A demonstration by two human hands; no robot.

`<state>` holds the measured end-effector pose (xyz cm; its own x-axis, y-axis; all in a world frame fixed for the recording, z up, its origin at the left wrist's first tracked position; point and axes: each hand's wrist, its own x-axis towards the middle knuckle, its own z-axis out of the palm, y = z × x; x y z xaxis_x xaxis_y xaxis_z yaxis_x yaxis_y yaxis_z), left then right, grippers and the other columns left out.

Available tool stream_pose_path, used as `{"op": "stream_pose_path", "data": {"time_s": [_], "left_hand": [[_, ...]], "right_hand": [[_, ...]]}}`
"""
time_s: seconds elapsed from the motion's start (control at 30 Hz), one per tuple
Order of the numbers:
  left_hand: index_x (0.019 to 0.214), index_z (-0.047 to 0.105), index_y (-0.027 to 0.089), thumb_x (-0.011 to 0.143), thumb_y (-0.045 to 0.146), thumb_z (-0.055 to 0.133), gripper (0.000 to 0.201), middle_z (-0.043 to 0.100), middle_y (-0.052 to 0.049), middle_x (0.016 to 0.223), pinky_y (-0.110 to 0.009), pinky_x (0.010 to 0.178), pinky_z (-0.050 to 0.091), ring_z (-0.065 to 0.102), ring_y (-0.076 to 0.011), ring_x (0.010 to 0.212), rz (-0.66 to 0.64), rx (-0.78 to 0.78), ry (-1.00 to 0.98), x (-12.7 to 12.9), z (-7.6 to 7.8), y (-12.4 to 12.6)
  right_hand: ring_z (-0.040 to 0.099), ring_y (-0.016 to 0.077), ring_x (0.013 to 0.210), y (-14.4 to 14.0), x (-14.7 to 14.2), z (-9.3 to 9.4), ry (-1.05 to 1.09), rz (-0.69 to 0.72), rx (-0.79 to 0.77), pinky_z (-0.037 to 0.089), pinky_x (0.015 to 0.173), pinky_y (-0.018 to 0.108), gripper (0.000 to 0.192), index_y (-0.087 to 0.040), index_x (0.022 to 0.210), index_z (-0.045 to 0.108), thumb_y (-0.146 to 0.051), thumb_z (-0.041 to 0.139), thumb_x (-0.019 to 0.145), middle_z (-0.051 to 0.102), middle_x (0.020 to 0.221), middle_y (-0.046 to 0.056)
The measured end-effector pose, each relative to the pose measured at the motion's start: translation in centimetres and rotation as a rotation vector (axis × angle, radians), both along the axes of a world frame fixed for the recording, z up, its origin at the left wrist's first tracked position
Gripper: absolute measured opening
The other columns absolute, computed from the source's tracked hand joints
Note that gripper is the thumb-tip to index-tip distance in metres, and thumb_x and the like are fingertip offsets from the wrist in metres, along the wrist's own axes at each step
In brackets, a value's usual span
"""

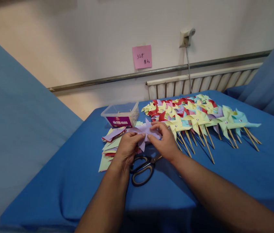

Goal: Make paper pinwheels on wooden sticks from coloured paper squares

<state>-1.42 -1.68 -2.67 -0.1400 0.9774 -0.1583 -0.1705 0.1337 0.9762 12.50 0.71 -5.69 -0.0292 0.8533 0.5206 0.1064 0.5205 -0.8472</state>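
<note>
A purple paper pinwheel is held up between my two hands, its blades folded toward the middle. My left hand grips its lower left side, with the thumb near the centre. On the right side my right hand pinches it between thumb and fingers. Whether a stick or pin is fixed to it, I cannot tell. Just below my hands lie black-handled scissors, their blades partly hidden by my right hand. A stack of coloured paper sits left of my left hand.
Many finished pinwheels on wooden sticks spread over the right back of the blue-covered table. A clear plastic box with a purple label stands behind the paper. A radiator and a pipe run along the wall.
</note>
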Motion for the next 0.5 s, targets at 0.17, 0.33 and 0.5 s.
{"op": "stream_pose_path", "data": {"time_s": [0.17,0.33,0.5], "left_hand": [[0.076,0.069,0.011,0.058,0.026,0.075,0.023,0.065,-0.003,0.06,-0.023,0.044,0.039,0.053,-0.0124,0.045,-0.09,-0.033,0.193,-0.4,1.1,-0.7],[0.065,0.067,0.014,0.061,0.022,0.068,0.009,0.058,0.002,0.053,-0.02,0.044,0.032,0.047,-0.009,0.045,-0.217,0.013,0.47,-0.8,1.9,-0.9],[0.071,0.07,0.014,0.063,0.021,0.066,0.011,0.061,0.002,0.061,-0.021,0.051,0.036,0.05,-0.0105,0.053,-0.331,0.053,0.569,-1.2,1.5,-0.7]], "right_hand": [[0.057,0.0229,0.114,1.0,1.7,0.9,0.071,0.102,-0.081,0.045,0.095,0.041,0.055,-0.023,0.122,0.05,-0.026,0.071,0.071,0.061,0.123,0.009],[0.063,0.0211,0.101,1.5,3.0,1.6,-0.138,0.32,-0.093,0.045,0.092,0.04,0.06,-0.023,0.124,0.052,-0.026,0.075,0.069,0.069,0.104,0.004],[0.063,0.0162,0.075,1.2,2.8,1.5,-0.267,0.423,-0.179,0.048,0.072,0.032,0.053,-0.022,0.12,0.058,-0.023,0.074,0.069,0.07,0.086,0.0]]}}
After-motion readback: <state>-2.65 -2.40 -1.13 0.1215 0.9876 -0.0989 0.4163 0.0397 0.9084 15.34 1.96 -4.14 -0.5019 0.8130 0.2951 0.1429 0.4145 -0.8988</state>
